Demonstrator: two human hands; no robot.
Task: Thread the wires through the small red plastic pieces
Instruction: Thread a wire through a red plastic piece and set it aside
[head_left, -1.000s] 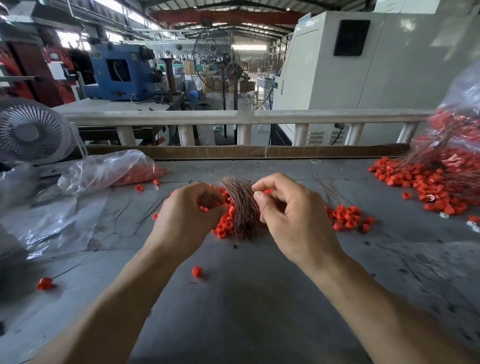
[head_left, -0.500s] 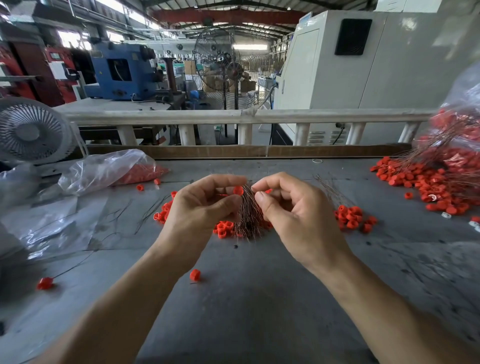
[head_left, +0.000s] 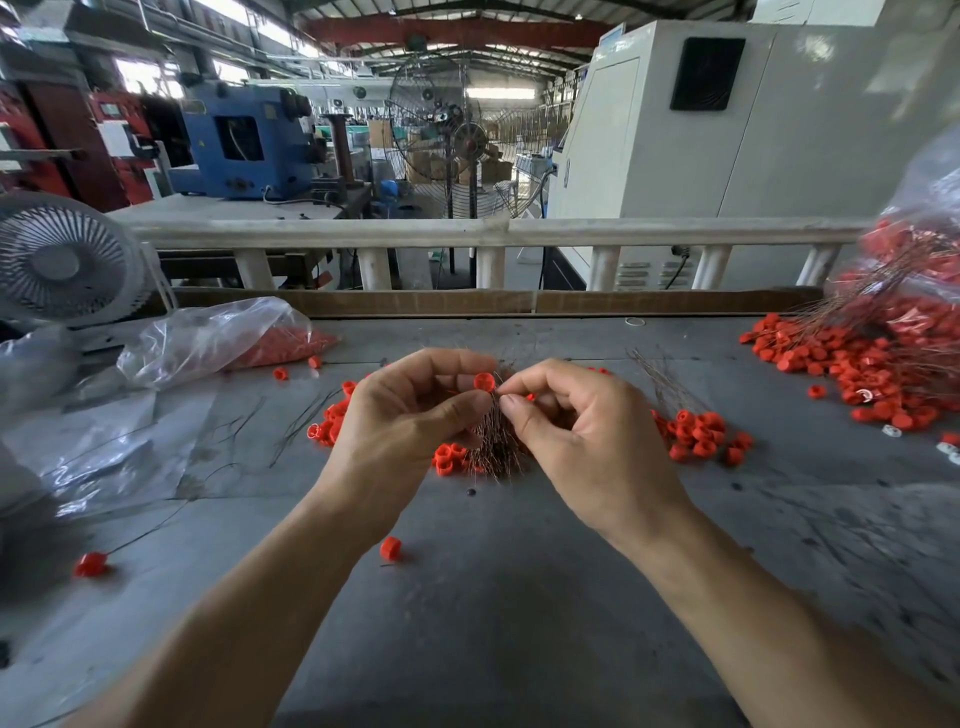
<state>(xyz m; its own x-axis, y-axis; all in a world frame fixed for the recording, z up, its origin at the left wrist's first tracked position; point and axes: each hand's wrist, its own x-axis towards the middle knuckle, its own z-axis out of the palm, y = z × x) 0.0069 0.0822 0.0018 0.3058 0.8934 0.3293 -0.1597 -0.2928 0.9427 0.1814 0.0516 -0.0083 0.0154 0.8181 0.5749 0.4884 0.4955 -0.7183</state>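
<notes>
1. my left hand (head_left: 410, 415) pinches a small round red plastic piece (head_left: 483, 382) above the grey table (head_left: 519, 597);
2. my right hand (head_left: 582, 431) pinches thin brown wires (head_left: 493, 441) just beside it.

A small red cap (head_left: 483, 382) is held up against the tips of a wire bundle (head_left: 493, 441). The bundle stands fanned, its base among loose red caps (head_left: 696, 436).

One wide-angle camera sits on my head, looking forward and down over my forearms at the grey table (head_left: 498, 597), close to my hands. Its upper part reaches past the white railing (head_left: 675, 231) into the workshop.
</notes>
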